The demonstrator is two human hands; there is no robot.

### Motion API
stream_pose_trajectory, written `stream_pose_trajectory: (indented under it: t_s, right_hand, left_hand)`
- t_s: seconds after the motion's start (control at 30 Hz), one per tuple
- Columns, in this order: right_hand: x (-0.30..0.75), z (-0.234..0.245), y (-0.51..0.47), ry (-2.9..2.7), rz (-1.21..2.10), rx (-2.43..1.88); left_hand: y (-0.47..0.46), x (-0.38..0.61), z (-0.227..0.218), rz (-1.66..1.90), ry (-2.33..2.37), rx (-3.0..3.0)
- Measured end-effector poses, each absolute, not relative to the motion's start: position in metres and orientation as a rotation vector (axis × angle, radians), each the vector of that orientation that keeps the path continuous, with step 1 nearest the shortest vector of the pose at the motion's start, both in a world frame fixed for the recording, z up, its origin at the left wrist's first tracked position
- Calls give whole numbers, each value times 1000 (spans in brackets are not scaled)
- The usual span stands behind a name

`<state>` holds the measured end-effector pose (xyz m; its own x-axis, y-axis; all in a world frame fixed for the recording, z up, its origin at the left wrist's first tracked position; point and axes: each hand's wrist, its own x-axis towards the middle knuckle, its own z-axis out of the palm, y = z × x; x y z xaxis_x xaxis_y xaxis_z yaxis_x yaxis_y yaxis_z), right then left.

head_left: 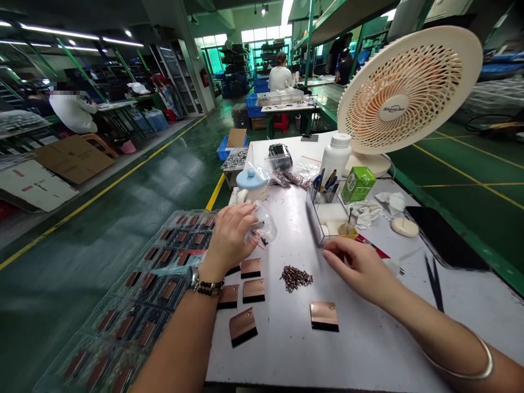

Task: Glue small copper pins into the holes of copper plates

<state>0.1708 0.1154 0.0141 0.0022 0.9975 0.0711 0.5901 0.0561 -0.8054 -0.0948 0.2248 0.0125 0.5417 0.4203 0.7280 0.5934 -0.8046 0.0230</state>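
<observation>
Head view: left hand point(231, 234) grasps plastic bag point(264, 226) pointing rightward; right hand point(356, 267) lies released.

Bright, even overhead light from ceiling tubes point(61, 33) and windows point(262, 35) far beyond the fingers point(333, 255). Sheen on floor point(123, 180) left of them. Shadows faint. Centre sharp; strong fisheye bending at edges.

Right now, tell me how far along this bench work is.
Done: several copper plates lie out on the table, with a pile of small dark parts beside them. In hand: the left hand grips a clear bag; the right hand rests open by the pile. Left: the tray holds many more plates.
</observation>
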Motion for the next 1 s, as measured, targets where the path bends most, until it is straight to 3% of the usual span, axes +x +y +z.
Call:
stream_pose_trajectory:
  t_s: [0.2,0.5,0.8,1.0]
  right_hand:
    - [184,8,115,-1641,498,-1833]
    - [188,-7,123,-1662,375,-1939]
    - [186,-9,122,-1710,305,-1964]
    - [186,-8,121,-1721,262,-1971]
  left_hand:
    - [213,-80,16,-919,-811,-2666]
    - [208,-75,11,-798,-784,-2968]
    - [211,-74,10,-959,-915,-3018]
    - [212,-74,10,-1260,-1338,-2733]
